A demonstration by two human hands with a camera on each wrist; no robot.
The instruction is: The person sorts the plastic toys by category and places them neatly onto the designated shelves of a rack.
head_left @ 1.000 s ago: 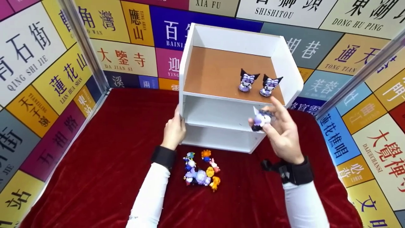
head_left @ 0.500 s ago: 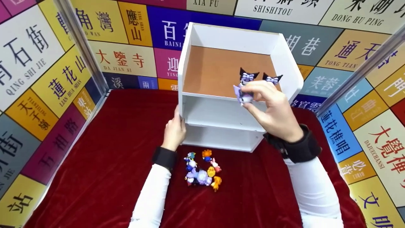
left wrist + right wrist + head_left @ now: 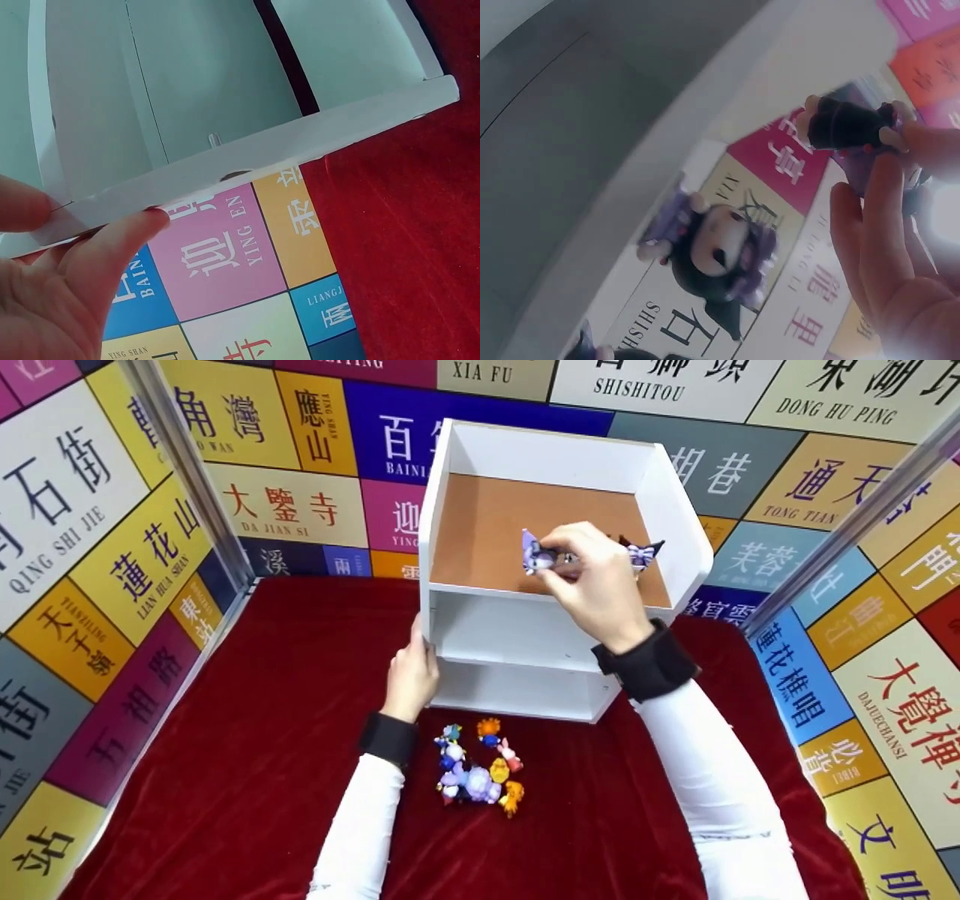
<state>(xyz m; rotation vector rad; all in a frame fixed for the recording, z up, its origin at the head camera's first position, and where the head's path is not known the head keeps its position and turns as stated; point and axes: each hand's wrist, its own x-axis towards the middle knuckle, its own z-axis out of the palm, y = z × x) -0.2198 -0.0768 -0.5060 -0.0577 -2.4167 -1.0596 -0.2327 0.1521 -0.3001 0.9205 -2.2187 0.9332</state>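
Observation:
My right hand (image 3: 596, 581) pinches a small purple-and-black figurine (image 3: 538, 556) over the brown top board (image 3: 487, 521) of a white shelf unit (image 3: 510, 626). In the right wrist view the held figurine (image 3: 851, 131) lies sideways between thumb and fingers. A second figurine with black pointed ears and a purple bow (image 3: 641, 555) stands on the board to the right. Another like it (image 3: 720, 244) shows in the right wrist view; in the head view my right hand mostly hides it. My left hand (image 3: 412, 673) grips the edge of the shelf's left side panel (image 3: 202, 169).
Several small colourful figurines (image 3: 476, 784) lie in a cluster on the dark red cloth (image 3: 300, 697) in front of the shelf. Low white walls (image 3: 555, 457) edge the top board at the back and sides. Sign-covered panels (image 3: 292, 510) stand behind and on both sides.
My right hand has carried its figurine left and up, from in front of the shelf to over the top board, and turned it on the way. The left hand keeps its grip.

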